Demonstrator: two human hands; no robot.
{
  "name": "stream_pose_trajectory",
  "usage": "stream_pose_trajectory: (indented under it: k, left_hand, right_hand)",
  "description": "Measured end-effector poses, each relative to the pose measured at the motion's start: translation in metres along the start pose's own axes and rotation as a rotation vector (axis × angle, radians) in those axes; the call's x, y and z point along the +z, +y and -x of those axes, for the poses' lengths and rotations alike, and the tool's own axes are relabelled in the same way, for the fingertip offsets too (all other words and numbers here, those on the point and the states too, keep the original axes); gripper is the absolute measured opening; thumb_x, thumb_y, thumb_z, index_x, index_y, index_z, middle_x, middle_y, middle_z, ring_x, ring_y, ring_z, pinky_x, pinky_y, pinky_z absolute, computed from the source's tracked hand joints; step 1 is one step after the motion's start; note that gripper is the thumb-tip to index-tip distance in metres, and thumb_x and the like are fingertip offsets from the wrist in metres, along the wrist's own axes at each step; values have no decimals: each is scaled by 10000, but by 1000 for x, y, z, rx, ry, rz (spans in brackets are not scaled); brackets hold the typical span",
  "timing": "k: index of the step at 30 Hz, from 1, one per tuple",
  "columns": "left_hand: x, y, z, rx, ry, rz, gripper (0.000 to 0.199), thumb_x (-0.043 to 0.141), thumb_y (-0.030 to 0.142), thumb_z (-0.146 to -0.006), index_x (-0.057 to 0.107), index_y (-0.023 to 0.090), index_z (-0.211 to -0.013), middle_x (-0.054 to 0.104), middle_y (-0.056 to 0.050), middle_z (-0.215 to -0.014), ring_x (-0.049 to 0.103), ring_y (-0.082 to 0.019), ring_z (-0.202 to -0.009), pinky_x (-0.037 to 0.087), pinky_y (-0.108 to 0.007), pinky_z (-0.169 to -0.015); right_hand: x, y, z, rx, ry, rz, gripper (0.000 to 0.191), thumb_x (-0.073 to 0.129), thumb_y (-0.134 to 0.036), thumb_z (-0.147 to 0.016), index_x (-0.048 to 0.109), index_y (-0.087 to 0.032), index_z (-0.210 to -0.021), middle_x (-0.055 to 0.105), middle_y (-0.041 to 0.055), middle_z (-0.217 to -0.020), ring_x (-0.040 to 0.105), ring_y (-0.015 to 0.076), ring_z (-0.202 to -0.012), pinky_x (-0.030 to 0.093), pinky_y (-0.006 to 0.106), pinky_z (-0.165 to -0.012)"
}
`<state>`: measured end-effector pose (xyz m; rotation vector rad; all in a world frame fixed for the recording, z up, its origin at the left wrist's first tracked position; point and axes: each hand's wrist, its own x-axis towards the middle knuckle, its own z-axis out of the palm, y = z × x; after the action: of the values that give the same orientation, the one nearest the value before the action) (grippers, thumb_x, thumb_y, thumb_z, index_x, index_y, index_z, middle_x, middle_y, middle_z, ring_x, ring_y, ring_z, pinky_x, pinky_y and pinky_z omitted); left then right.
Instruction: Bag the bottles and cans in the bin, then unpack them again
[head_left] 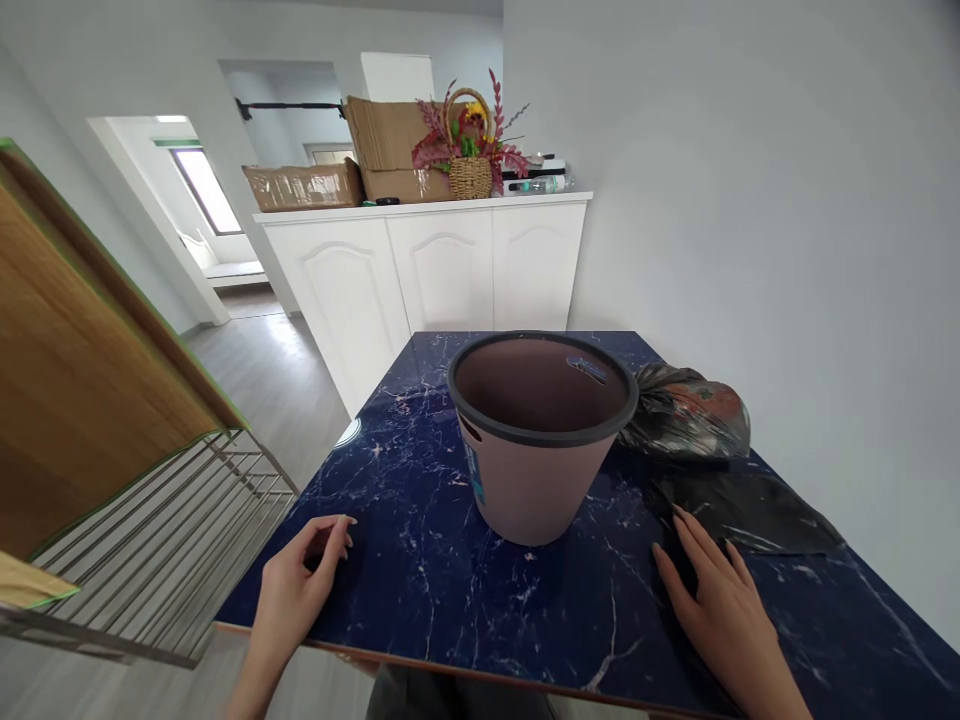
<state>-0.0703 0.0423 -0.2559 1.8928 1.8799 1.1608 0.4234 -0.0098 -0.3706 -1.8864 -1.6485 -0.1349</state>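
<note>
A pinkish-brown waste bin (536, 480) with a dark grey rim stands upright on the blue marble-patterned table (420, 590). Its inside shows no liner, and a blue label is on its left side. To the bin's left, near the front edge, my left hand (300, 580) rests on the table, thumb and fingers curled together with nothing visible in them. My right hand (720, 605) lies flat with fingers spread, its fingertips at the near edge of a flat black plastic bag (772, 510). Behind that bag is a knotted black bag (690, 410) with something reddish inside.
A metal rack (165, 550) and wooden panel (90, 350) stand left of the table. Beyond the table is a white cabinet (442, 260) bearing cardboard boxes (300, 187), a flower basket (471, 178) and a plastic bottle (544, 184). A wall (750, 220) runs along the right.
</note>
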Motion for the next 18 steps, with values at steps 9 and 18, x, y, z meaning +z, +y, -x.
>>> stream_pose_trajectory:
  k: [9, 18]
  left_hand:
    - [-1, 1, 8, 23, -17, 27, 420, 574, 623, -992, 738, 236, -969, 754, -4, -785, 724, -182, -690, 552, -262, -711]
    - [-3, 3, 12, 67, -26, 57, 417, 562, 606, -1005, 740, 230, -966, 756, -11, -782, 719, -186, -693, 558, -271, -733]
  right_hand:
    - [1, 16, -3, 33, -69, -94, 715, 326, -576, -1070, 571, -107, -1551, 578, 184, -1590, 600, 416, -1410, 400, 657, -1227]
    - [-27, 9, -5, 252, -48, -282, 552, 529, -621, -930, 818, -276, -1249, 821, 61, -1238, 809, 314, -954, 599, 330, -655]
